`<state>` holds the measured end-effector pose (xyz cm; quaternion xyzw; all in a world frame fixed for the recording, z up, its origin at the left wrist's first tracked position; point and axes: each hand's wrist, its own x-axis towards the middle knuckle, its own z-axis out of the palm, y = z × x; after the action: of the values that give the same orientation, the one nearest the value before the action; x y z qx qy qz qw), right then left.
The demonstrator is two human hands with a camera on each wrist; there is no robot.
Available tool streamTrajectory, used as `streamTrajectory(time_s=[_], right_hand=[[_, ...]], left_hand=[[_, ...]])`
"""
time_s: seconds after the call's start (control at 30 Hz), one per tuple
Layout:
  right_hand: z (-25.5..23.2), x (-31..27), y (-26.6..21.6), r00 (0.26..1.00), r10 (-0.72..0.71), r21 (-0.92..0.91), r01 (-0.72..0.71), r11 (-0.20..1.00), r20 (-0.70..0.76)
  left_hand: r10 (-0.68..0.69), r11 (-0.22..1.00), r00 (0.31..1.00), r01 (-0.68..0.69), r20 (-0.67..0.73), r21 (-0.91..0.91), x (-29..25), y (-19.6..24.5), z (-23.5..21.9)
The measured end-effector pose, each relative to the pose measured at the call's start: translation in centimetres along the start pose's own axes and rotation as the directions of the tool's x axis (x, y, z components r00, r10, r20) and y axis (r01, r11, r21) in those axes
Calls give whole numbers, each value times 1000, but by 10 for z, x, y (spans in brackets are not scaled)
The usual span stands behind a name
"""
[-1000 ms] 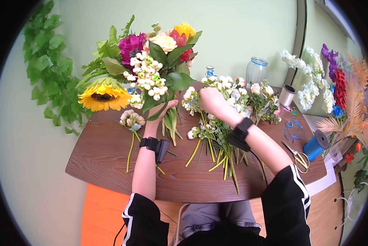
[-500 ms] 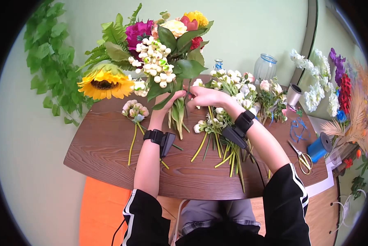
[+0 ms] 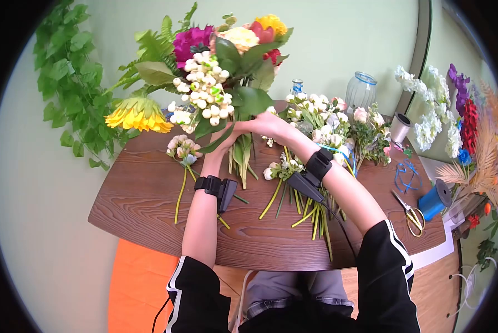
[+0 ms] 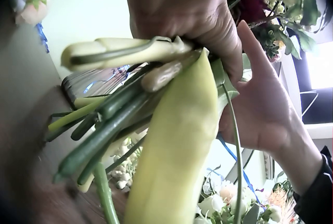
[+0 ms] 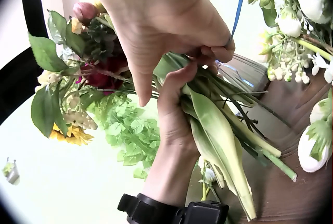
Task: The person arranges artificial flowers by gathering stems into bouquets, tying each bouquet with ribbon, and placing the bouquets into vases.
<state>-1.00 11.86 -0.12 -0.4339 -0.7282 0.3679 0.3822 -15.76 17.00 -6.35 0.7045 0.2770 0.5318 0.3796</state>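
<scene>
My left hand (image 3: 230, 137) grips a bouquet by its stems (image 5: 229, 114), above the table. Its blooms include a drooping yellow sunflower (image 3: 137, 115), a magenta flower (image 3: 192, 44) and white berries (image 3: 207, 91). Long pale-green leaves (image 4: 177, 146) hang below the grip. My right hand (image 3: 274, 126) is up against the left one at the binding point, with its thumb stretched out and its fingers curled. From those curled fingers runs a thin blue ribbon (image 5: 241, 8), also visible by the right wrist in the head view. The ribbon's other end is hidden around the stems.
White flower stems (image 3: 310, 194) lie right of the bouquet, pale pink blooms (image 3: 183, 149) on the left. A glass jar (image 3: 361, 89) stands at the back. Scissors (image 3: 410, 213), a blue ribbon spool (image 3: 435, 201) and a white spool (image 3: 400, 127) sit at the right.
My right hand has come left from over the white flowers to the bouquet stems, and blue ribbon now shows beside its wrist. The bouquet has shifted slightly up and right; the sunflower faces further down.
</scene>
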Motion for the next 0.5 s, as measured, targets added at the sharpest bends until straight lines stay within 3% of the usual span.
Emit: streamTrajectory(time_s=[0.1, 0.17, 0.2, 0.23, 0.27, 0.37, 0.4, 0.47, 0.5], right_hand=[[2, -33, -29, 993, -110, 224, 116, 968, -39], [8, -28, -20, 987, -116, 244, 141, 960, -113], [6, -25, -12, 961, -235, 167, 257, 952, -144], [5, -24, -9, 922, -351, 88, 368, 926, -164], [8, -16, 13, 900, -381, 135, 412, 901, -211], [10, -3, 24, 822, -507, 68, 539, 839, -261], [9, -2, 23, 776, -574, -99, 570, 816, -263], [1, -8, 13, 777, -578, -304, 504, 808, -249], [0, -9, 9, 773, -579, -378, 471, 797, -258]], left_hand=[[183, 967, 980, -165, -80, 193, -5, -6, 7], [249, 944, 967, -231, -51, 236, -7, 6, 11], [281, 930, 959, -263, -36, 256, -8, 12, 12], [372, 889, 927, -341, -45, 306, 3, -20, 11], [459, 837, 887, -412, -52, 360, 13, -39, 11], [422, 644, 894, -414, 152, 644, 11, -17, 7], [391, 556, 896, -414, 213, 721, 9, -8, 5], [363, 588, 901, -419, 237, 692, 4, 10, 4], [371, 701, 906, -418, 204, 578, 2, 18, 7]])
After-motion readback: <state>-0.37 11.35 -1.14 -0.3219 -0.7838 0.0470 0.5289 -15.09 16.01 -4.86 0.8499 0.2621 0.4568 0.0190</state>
